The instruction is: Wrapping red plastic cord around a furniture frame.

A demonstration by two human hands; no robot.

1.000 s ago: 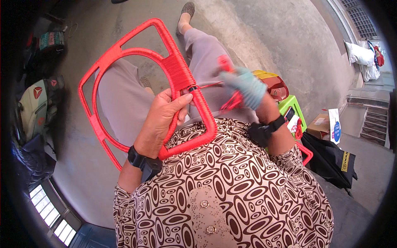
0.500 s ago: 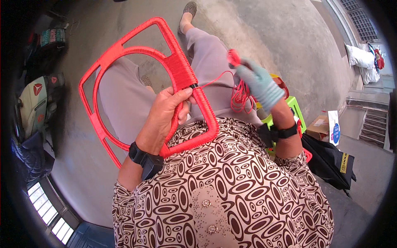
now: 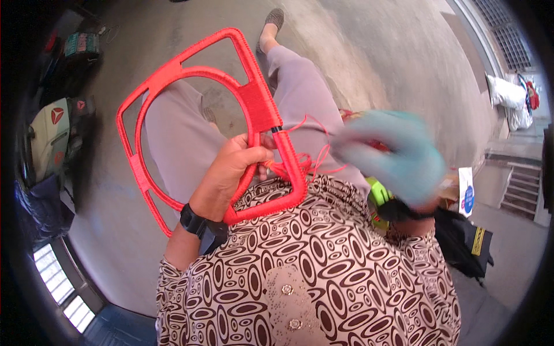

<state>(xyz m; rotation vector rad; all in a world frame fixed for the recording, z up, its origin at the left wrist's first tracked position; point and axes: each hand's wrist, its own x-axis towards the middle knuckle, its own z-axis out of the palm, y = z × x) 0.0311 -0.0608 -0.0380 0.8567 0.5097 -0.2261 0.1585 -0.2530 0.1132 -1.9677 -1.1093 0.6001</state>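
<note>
A red cord-wrapped frame (image 3: 259, 108), a ring set inside a rounded rectangle, stands tilted over my lap. My left hand (image 3: 234, 164) is bare and closed on its inner bar near the lower right corner. Just above that grip, a short black stretch (image 3: 276, 129) of the frame shows without wrapping. Thin loose red cord (image 3: 300, 167) lies bunched by my left fingertips, partly behind the frame's side bar. My right hand (image 3: 398, 155), in a light blue knitted glove, is off to the right, smeared by motion. Something red shows at its fingers, too blurred to name.
Beside my right hip is a bright green plastic thing (image 3: 378, 193), partly covered by my arm. A black bag (image 3: 461, 239) with a yellow label lies farther right. White sacks (image 3: 508, 95) rest by the right wall; a scooter-like vehicle (image 3: 52, 127) stands at the left.
My right hand has swung right and nearer my body. The bunched cord that hung from it now lies by my left fingers. The left hand keeps its grip on the frame.
</note>
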